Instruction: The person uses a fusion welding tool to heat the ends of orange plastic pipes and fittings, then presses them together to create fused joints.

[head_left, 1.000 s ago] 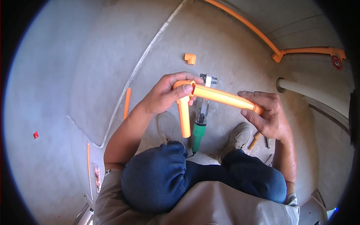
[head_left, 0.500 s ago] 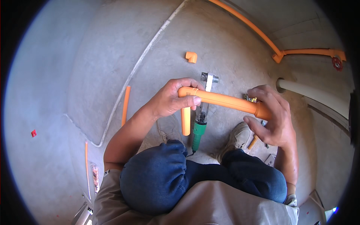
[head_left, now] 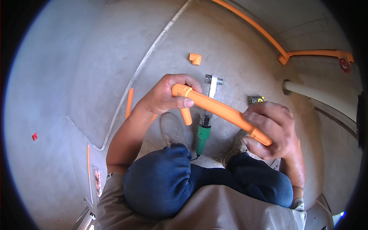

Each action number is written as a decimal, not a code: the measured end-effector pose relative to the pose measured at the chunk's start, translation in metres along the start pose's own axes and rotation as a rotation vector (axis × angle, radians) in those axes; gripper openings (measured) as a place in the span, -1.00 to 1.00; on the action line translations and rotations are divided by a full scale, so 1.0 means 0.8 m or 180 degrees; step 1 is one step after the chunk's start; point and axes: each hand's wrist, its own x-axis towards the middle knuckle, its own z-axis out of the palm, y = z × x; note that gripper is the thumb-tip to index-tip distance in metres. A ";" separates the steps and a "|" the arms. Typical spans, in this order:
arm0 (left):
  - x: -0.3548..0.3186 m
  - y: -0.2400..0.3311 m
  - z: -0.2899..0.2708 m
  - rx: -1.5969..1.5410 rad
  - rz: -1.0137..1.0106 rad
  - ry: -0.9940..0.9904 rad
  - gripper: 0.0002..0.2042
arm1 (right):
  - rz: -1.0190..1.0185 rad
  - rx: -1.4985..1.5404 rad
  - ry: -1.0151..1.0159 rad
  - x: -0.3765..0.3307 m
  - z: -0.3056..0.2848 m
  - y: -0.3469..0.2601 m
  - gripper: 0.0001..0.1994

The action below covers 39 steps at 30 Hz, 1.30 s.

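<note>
Between the fingers of both hands sits an orange pipe; left hand wraps its elbow joint, right hand grips the far end, keeping it steady.

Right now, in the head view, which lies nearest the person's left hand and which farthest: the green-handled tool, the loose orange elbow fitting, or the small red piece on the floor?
From the left hand:
1. Green-handled tool, just to its right, by the feet.
2. Orange elbow fitting, on the floor ahead.
3. Small red piece, far off to the left.

A small orange elbow is lying far on the concrete floor, a green-handled tool sitting nearer
</note>
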 end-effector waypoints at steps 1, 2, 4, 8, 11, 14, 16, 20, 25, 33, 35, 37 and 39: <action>-0.003 0.000 -0.004 0.0162 -0.0023 0.0054 -0.66 | 0.0006 -0.0002 0.0002 -0.002 0.003 0.000 -0.58; -0.005 0.000 -0.008 0.0323 -0.0045 0.0108 -0.67 | 0.0137 0.0016 -0.0173 -0.005 0.005 -0.001 -0.55; -0.009 0.001 -0.014 0.0420 -0.0062 0.0073 -0.67 | 0.0245 0.0075 -0.0313 -0.008 0.014 -0.003 -0.46; -0.012 0.005 -0.026 0.0731 0.0149 -0.0034 -0.67 | 0.0447 0.0514 -0.0548 -0.004 0.019 -0.010 -0.34; -0.011 0.012 -0.030 0.0789 0.0104 -0.0150 -0.70 | 0.0740 0.1130 -0.0605 -0.005 0.015 -0.010 -0.32; -0.019 0.011 -0.032 0.0773 0.0251 -0.0016 -0.73 | 0.1626 0.2186 -0.0623 -0.018 0.017 0.007 -0.30; -0.023 0.008 -0.034 0.0770 0.0258 -0.0002 -0.74 | 0.2403 0.2830 -0.0412 -0.027 0.019 0.016 -0.30; -0.028 0.000 -0.025 0.0825 0.0355 -0.0015 -0.74 | 0.2900 0.3456 -0.0527 -0.039 0.013 0.032 -0.40; -0.029 0.003 -0.007 0.0961 0.0221 0.0016 -0.76 | 0.2880 0.3163 -0.0980 -0.035 0.029 0.031 -0.56; -0.016 0.006 0.006 0.1060 0.0088 -0.0223 -0.75 | 0.2836 0.3031 -0.1482 -0.033 0.032 0.023 -0.69; -0.011 0.009 0.003 0.1082 0.0004 -0.0336 -0.74 | 0.2835 0.3008 -0.1556 -0.030 0.036 0.018 -0.69; -0.007 0.011 0.004 0.1073 -0.0070 -0.0480 -0.74 | 0.2748 0.3173 -0.1732 -0.026 0.039 0.010 -0.69; -0.002 0.014 0.006 0.0999 0.0022 -0.0810 -0.74 | 0.2411 0.2960 -0.1930 -0.020 0.048 0.011 -0.68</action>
